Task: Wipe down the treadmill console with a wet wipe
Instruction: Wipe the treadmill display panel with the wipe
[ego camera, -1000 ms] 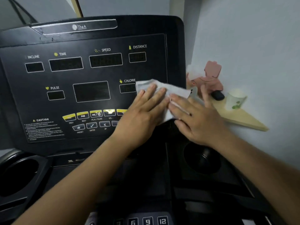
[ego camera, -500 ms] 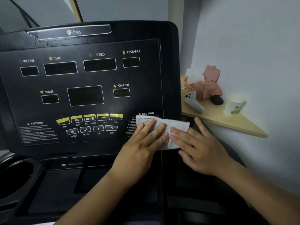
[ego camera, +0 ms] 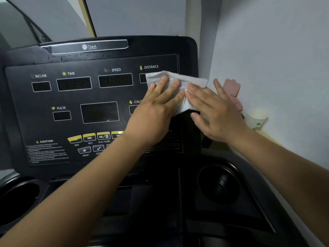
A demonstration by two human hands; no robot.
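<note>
White paper cup (ego camera: 257,118) with green leaf print, upright on pale wooden shelf (ego camera: 266,136) against grey-white wall (ego camera: 276,50), right of frame. Pink pack (ego camera: 232,87), flap raised, partly hidden, near cup on its left. Black cable (ego camera: 26,20) and beige vertical strip (ego camera: 87,16), upper left background.

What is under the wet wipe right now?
The wet wipe lies on the upper right of the console, pressed flat by the left hand and right hand. It covers the DISTANCE window except its left edge; the panel surface beneath is hidden.
</note>
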